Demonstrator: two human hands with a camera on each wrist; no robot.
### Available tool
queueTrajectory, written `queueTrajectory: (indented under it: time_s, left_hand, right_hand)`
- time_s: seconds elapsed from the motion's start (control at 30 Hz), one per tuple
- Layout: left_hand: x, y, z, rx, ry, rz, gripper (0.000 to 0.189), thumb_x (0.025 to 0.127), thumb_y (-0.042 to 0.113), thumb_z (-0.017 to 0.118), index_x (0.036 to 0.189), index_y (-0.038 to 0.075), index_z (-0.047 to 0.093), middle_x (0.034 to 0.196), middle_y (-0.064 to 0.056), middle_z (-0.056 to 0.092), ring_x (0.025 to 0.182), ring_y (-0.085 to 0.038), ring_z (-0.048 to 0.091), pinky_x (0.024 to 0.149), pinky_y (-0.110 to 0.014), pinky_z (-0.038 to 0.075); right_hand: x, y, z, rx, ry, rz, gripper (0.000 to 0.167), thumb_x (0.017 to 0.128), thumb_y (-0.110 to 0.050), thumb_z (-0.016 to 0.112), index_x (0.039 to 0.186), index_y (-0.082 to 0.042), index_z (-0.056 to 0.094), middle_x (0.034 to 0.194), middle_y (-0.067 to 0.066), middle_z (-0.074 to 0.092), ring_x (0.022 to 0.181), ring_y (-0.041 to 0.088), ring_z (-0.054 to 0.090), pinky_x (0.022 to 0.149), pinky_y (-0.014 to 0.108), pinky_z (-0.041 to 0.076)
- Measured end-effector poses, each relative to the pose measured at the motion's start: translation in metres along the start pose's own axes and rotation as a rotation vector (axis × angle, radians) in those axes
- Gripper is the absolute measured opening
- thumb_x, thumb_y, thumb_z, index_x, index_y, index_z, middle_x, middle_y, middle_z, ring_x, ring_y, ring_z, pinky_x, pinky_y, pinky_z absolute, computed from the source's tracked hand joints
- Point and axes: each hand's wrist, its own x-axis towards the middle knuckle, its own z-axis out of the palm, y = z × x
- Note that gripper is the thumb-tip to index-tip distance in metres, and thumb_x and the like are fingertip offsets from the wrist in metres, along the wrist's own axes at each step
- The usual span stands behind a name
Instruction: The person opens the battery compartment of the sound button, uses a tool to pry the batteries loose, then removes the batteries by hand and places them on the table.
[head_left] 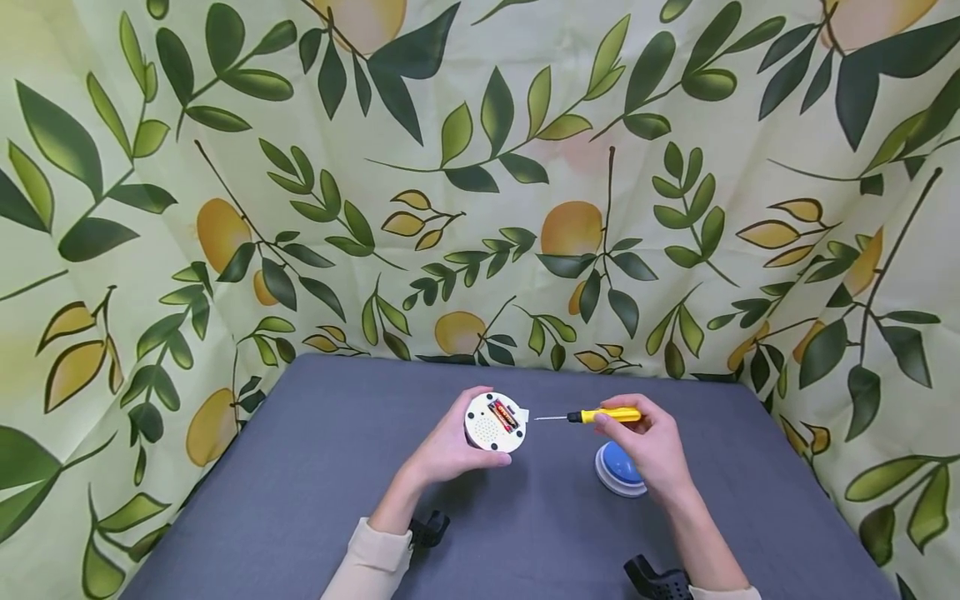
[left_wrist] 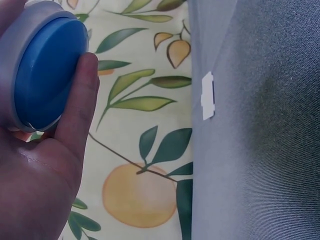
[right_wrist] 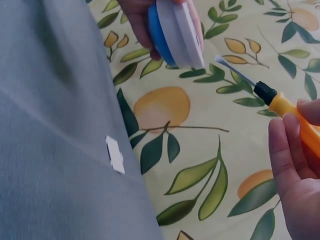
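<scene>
My left hand point(head_left: 450, 446) grips a round white push-button light point(head_left: 486, 429) by its rim, held up off the table. Its underside faces the head camera, showing an uncovered battery compartment with red-and-black batteries point(head_left: 503, 416). The blue dome point(left_wrist: 47, 75) on its other side fills the upper left of the left wrist view. In my right hand point(head_left: 656, 446) is a yellow screwdriver point(head_left: 611, 415) with a black collar, pinched by the handle. Its metal shaft point(right_wrist: 235, 70) points left at the light, tip apart from it. A small white battery cover point(right_wrist: 115, 155) lies on the table.
A second round button with a blue dome point(head_left: 619, 465) and white base stands on the grey table point(head_left: 337, 433), partly hidden behind my right hand. Patterned cloth point(head_left: 480, 250) with leaves and fruit hangs behind and beside the table. Black wrist cameras point(head_left: 430, 528) sit on both forearms.
</scene>
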Motion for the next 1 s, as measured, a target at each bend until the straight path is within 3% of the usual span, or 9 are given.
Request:
queueTrajectory:
  time_s: [0.23,0.43,0.73,0.83,1.0]
  left_hand:
    - [-0.001,0.000,-0.001,-0.002,-0.003,-0.008,0.102,0.068,0.024,0.094,0.152,0.011,0.036,0.134,0.000,0.055,0.118,-0.018,0.053,0.104,-0.041,0.038]
    - [-0.001,-0.001,0.000,0.006,0.002,0.007,0.100,0.068,0.025,0.095,0.150,0.016,0.038,0.133,0.002,0.055,0.117,-0.017,0.053,0.103,-0.041,0.039]
    - [-0.002,0.000,0.002,0.004,-0.007,0.001,0.099,0.068,0.026,0.095,0.150,0.019,0.038,0.132,0.003,0.055,0.116,-0.017,0.053,0.102,-0.040,0.040]
    - [-0.002,0.000,0.002,0.008,-0.009,0.004,0.099,0.068,0.026,0.094,0.150,0.020,0.038,0.132,0.003,0.055,0.116,-0.017,0.053,0.102,-0.040,0.040]
    - [-0.001,0.000,0.001,0.011,-0.013,0.011,0.099,0.068,0.025,0.094,0.149,0.019,0.038,0.132,0.003,0.055,0.116,-0.017,0.054,0.102,-0.040,0.039]
  right_hand:
    - [0.001,-0.001,0.015,0.039,-0.047,-0.029,0.027,0.090,-0.002,0.076,0.112,0.010,0.065,0.098,0.009,0.067,0.079,0.018,0.071,0.075,0.025,0.057]
    - [0.003,0.003,0.021,0.082,-0.049,-0.032,0.028,0.089,0.001,0.076,0.113,0.008,0.064,0.095,0.009,0.069,0.075,0.019,0.070,0.073,0.026,0.057]
    - [0.003,0.004,0.022,0.228,-0.088,0.065,0.021,0.094,-0.001,0.070,0.111,0.008,0.064,0.101,0.007,0.065,0.079,0.019,0.066,0.079,0.026,0.057]
    - [0.004,0.004,0.023,0.189,-0.093,0.055,0.019,0.096,-0.005,0.069,0.110,0.007,0.063,0.095,0.008,0.064,0.074,0.020,0.064,0.075,0.029,0.057]
    - [0.005,0.002,0.025,0.094,-0.100,0.065,0.022,0.099,-0.016,0.067,0.107,0.004,0.061,0.069,0.010,0.056,0.056,0.023,0.054,0.055,0.032,0.053]
